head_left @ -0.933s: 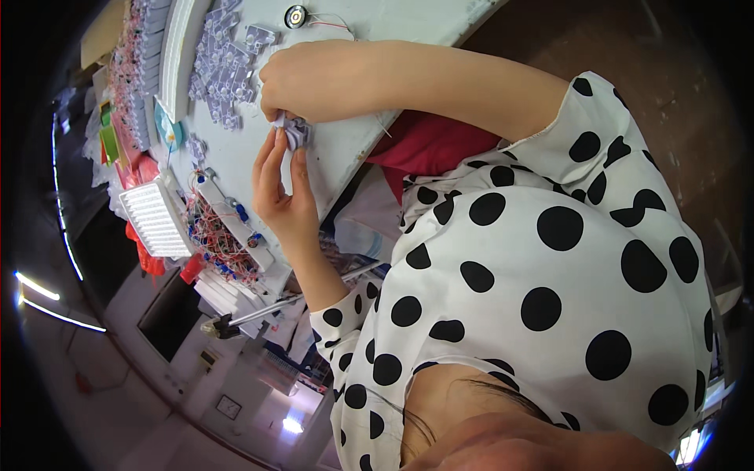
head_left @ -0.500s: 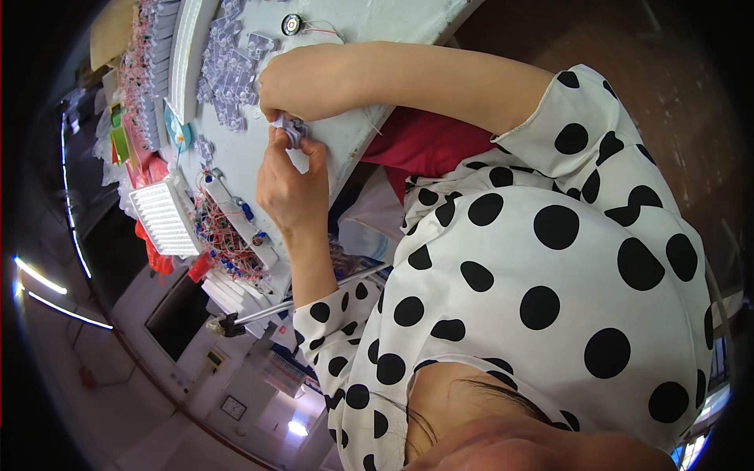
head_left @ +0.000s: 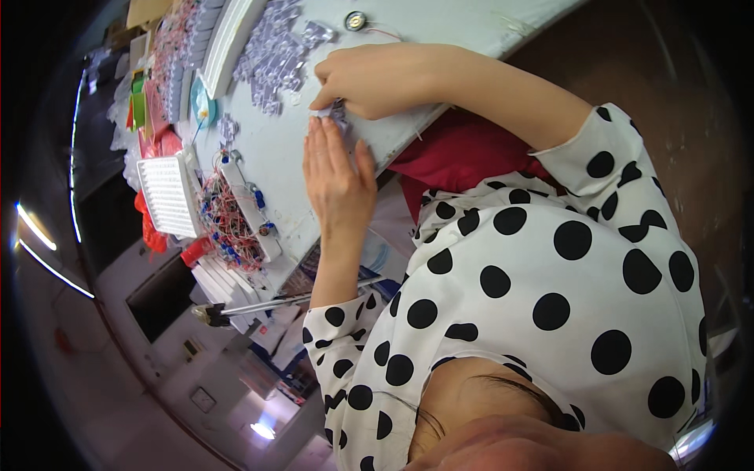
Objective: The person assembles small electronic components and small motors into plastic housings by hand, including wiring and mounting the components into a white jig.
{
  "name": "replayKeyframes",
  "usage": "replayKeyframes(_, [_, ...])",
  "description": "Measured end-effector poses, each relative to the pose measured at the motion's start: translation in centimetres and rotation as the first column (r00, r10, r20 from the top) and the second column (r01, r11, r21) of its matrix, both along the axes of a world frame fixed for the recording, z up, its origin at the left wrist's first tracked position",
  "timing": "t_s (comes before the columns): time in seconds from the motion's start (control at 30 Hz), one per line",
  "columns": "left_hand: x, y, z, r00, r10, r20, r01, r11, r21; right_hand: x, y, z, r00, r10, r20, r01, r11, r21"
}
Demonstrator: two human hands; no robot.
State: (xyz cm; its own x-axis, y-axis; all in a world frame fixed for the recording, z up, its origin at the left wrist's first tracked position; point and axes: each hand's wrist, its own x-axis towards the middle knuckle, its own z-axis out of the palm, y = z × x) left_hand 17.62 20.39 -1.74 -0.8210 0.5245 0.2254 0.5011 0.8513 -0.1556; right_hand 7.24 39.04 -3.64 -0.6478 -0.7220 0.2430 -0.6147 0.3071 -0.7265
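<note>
My left hand (head_left: pixel 338 184) lies over the pale worktable (head_left: pixel 408 59), its fingers stretched out together and the thumb apart. Its fingertips meet a small translucent lilac plastic piece (head_left: pixel 339 118), which also shows under my right hand (head_left: pixel 369 81). The right hand's fingers are curled around that piece, with the index finger reaching toward the left fingertips. Most of the piece is hidden between the hands. Just beyond the right hand lies a loose pile of similar plastic pieces (head_left: pixel 271 63). A small round dark-rimmed part with a pale centre (head_left: pixel 356 21), trailing thin wires, sits farther along.
A white ribbed tray (head_left: pixel 169 196) stands left of a tangle of red and blue wired parts (head_left: pixel 228 216). A round blue tape roll (head_left: pixel 202 102) and a long white channel (head_left: pixel 229 51) lie at the back. The table edge (head_left: pixel 420 133) runs along my body.
My left fingers have gone from pinching the plastic piece to lying straight. The right index finger now extends toward them. The whole view has shifted, moving hands and table rightward in the picture.
</note>
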Motion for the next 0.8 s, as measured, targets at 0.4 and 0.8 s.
replayKeyframes(0.4, [0.6,-0.9,0.8,0.999,0.030,0.033,-0.036,0.979,0.202,1.1,0.2,-1.9,0.782,-0.101,-0.615,0.051,0.994,-0.098])
replayKeyframes(0.8, [0.5,-0.8,-0.3,0.999,-0.003,0.046,-0.014,0.935,0.353,2.6,0.4,0.9,0.723,-0.067,-0.687,0.193,0.975,0.108])
